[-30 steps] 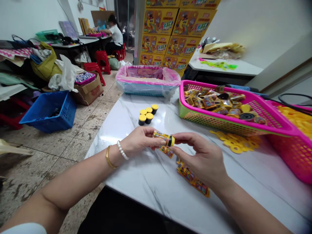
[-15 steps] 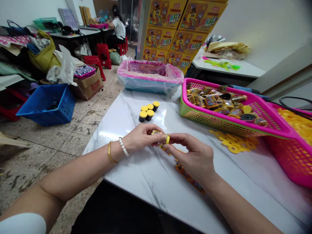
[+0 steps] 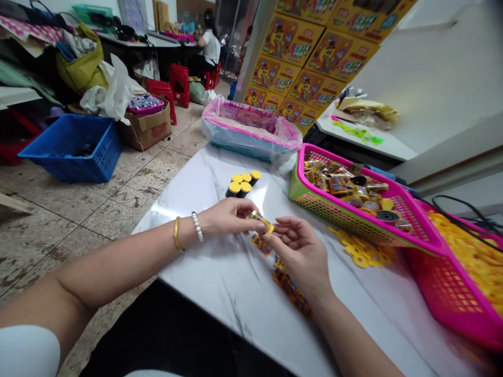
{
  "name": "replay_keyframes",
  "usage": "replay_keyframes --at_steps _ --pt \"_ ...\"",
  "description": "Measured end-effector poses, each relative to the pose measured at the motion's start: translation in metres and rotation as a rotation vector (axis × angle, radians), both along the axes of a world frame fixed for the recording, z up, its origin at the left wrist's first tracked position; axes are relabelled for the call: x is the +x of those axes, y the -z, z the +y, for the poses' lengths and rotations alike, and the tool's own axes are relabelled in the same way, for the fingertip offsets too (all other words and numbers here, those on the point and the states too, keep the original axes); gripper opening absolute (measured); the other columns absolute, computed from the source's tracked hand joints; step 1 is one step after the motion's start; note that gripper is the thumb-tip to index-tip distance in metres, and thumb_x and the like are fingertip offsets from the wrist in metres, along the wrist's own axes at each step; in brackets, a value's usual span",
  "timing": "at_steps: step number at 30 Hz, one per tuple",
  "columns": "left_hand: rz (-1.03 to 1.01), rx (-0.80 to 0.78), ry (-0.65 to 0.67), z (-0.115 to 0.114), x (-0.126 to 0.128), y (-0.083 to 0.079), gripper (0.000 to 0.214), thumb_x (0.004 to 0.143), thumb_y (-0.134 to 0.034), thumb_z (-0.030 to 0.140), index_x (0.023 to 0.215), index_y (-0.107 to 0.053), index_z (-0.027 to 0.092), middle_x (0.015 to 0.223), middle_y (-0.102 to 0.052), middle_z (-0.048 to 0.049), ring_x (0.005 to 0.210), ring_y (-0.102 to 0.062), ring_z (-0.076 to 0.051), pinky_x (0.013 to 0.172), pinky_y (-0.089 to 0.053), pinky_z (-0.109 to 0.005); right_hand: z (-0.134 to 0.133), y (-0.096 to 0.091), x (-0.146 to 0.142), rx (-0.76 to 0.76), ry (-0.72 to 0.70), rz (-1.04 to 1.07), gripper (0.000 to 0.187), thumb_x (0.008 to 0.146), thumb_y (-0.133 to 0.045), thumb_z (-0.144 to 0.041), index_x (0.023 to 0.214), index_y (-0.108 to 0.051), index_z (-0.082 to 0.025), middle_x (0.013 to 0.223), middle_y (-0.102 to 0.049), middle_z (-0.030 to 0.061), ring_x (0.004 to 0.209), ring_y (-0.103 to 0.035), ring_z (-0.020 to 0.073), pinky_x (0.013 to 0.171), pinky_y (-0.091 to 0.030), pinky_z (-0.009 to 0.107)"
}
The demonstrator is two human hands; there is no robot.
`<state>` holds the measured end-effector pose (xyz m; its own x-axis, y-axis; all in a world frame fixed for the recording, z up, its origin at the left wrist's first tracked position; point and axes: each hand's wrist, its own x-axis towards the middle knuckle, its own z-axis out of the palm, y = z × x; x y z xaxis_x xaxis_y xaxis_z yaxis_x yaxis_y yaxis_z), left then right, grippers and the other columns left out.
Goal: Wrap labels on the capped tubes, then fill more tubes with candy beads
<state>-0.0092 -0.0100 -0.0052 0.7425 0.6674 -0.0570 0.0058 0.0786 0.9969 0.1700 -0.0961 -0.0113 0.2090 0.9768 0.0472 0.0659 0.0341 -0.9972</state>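
The left hand (image 3: 227,218) pinches a small yellow printed piece (image 3: 261,222) between thumb and fingertips, the piece sticking out past the fingers; its exact shape is too small to tell. The right hand (image 3: 299,253) is loosely spread with the fingers curled, its fingertips (image 3: 275,231) just beside the piece, though whether they touch it cannot be told. A gold bangle (image 3: 176,234) and a pearl bracelet (image 3: 196,226) circle the left wrist.

Below the hands, a printed strip (image 3: 261,244) and a longer printed strip (image 3: 293,293) lie on the glossy white marble-patterned table (image 3: 239,319). Beyond them, yellow-topped black cylinders (image 3: 240,185) stand upright in a tight cluster. To the right, a pink-rimmed green mesh basket (image 3: 353,209) holds a heap of printed canisters (image 3: 338,184), with flat yellow rings (image 3: 359,253) beside it on the tabletop. A pink mesh basket (image 3: 451,293) of yellow pieces sits at the table's right edge.

At the far end is a plastic-lined basket (image 3: 251,131). Past it rise stacked yellow cartons (image 3: 310,63). A blue plastic crate (image 3: 70,149) and a cardboard box (image 3: 147,128) sit on the speckled terrazzo floor (image 3: 129,193), and a co-worker (image 3: 207,50) sits at a distant table.
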Motion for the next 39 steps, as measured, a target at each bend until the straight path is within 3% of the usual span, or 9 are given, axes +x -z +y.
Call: replay_keyframes --at_steps 3,6,12,15,20,24,30,36,39 --pt "-0.062 -0.019 0.003 -0.002 0.002 -0.001 0.027 0.075 -0.076 0.036 0.079 -0.064 0.012 0.072 -0.063 -0.0007 0.064 -0.057 -0.009 0.06 -0.046 -0.02 0.001 0.002 0.0 -0.161 -0.025 0.116 0.043 0.067 -0.086 -0.037 0.094 -0.059 -0.019 0.073 -0.074 0.0027 0.064 -0.073 0.0181 0.06 -0.063 0.029" --pt "-0.017 -0.097 -0.022 -0.004 0.005 0.0 0.034 0.076 -0.076 0.044 0.074 -0.063 0.012 0.064 -0.061 0.0001 0.053 -0.053 -0.007 0.051 -0.04 -0.018 0.004 0.002 0.002 -0.202 -0.056 0.157 0.037 0.073 -0.082 -0.042 0.091 -0.06 -0.018 0.069 -0.073 0.0023 0.06 -0.073 0.0186 0.059 -0.064 0.032" --pt "0.083 -0.399 0.027 -0.003 0.007 0.004 0.055 0.081 -0.064 0.065 0.069 -0.063 0.011 0.048 -0.058 -0.0005 0.036 -0.048 -0.007 0.037 -0.034 -0.019 0.003 -0.003 0.012 0.043 -0.216 -0.1 0.029 0.076 -0.081 -0.035 0.102 -0.075 -0.026 0.109 -0.071 0.0049 0.08 -0.073 0.0172 0.072 -0.065 0.034" --pt "0.008 -0.478 0.08 -0.002 0.005 0.001 0.054 0.078 -0.068 0.065 0.075 -0.063 0.011 0.051 -0.062 -0.0016 0.037 -0.053 -0.007 0.037 -0.036 -0.018 -0.002 0.0 0.009 0.136 -0.187 -0.065 0.012 0.076 -0.081 -0.028 0.087 -0.079 -0.027 0.102 -0.067 0.0037 0.07 -0.071 0.0161 0.06 -0.065 0.033" --pt "-0.062 -0.477 0.134 -0.002 0.004 0.002 0.045 0.073 -0.077 0.057 0.077 -0.059 0.015 0.047 -0.06 0.0025 0.031 -0.047 -0.007 0.033 -0.031 -0.016 -0.005 0.004 0.008 0.15 -0.142 0.031 0.011 0.08 -0.077 -0.022 0.088 -0.079 -0.03 0.097 -0.062 0.0004 0.06 -0.068 0.0123 0.052 -0.064 0.031" --pt "0.037 -0.441 0.125 -0.004 0.006 0.006 0.052 0.072 -0.072 0.066 0.072 -0.059 0.016 0.042 -0.056 0.0035 0.028 -0.042 -0.006 0.031 -0.026 -0.017 -0.005 0.001 0.01 0.179 -0.247 -0.1 0.017 0.08 -0.077 -0.02 0.093 -0.08 -0.031 0.102 -0.062 0.0023 0.066 -0.07 0.013 0.058 -0.065 0.029" --pt "0.142 -0.436 0.154 -0.007 0.004 -0.002 0.063 0.068 -0.064 0.078 0.069 -0.061 0.015 0.04 -0.051 0.0038 0.027 -0.037 -0.006 0.03 -0.022 -0.019 -0.007 -0.003 0.003 0.234 -0.195 -0.102 0.017 0.085 -0.072 -0.019 0.093 -0.08 -0.032 0.098 -0.061 0.002 0.071 -0.072 0.0149 0.06 -0.067 0.031" --pt "0.246 -0.412 0.102 -0.011 0.002 -0.01 0.067 0.067 -0.062 0.081 0.061 -0.058 0.014 0.036 -0.042 0.0064 0.026 -0.03 -0.004 0.03 -0.018 -0.021 -0.012 0.001 -0.007 0.297 -0.261 -0.154 0.015 0.084 -0.072 -0.018 0.093 -0.08 -0.028 0.103 -0.061 0.003 0.067 -0.072 0.0145 0.059 -0.068 0.033" --pt "0.191 -0.433 0.09 -0.012 0.002 -0.007 0.064 0.073 -0.059 0.078 0.077 -0.063 0.014 0.039 -0.047 0.0064 0.027 -0.03 -0.005 0.032 -0.019 -0.02 -0.002 -0.011 0.008 0.397 -0.042 -0.273 0.012 0.084 -0.073 -0.02 0.092 -0.078 -0.026 0.103 -0.063 0.0029 0.068 -0.071 0.015 0.061 -0.067 0.035"
